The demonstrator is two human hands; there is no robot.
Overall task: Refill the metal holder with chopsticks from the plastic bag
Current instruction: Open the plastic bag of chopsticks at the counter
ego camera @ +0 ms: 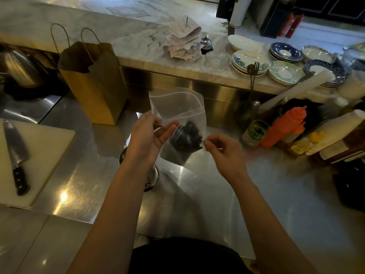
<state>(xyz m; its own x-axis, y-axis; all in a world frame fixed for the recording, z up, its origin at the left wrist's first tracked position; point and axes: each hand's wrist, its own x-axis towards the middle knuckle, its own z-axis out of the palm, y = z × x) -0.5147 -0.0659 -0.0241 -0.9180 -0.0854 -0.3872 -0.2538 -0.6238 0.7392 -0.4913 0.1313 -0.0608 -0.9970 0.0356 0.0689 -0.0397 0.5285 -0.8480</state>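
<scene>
A clear zip-top plastic bag (178, 107) is held up over the steel counter, with its mouth at the top. A bundle of dark chopsticks (186, 138) shows through its lower half, ends toward me. My left hand (148, 137) pinches the bag's left edge between thumb and fingers. My right hand (223, 149) pinches its right edge with curled fingers. The metal holder (153, 177) stands on the counter under my left forearm, which hides most of it.
A brown paper bag (94, 82) stands at the back left. A knife (16, 157) lies on a white cutting board (49, 155) at the left. Sauce bottles (284, 127) and a jar crowd the right side. Stacked plates (286, 72) and receipts sit on the marble ledge behind.
</scene>
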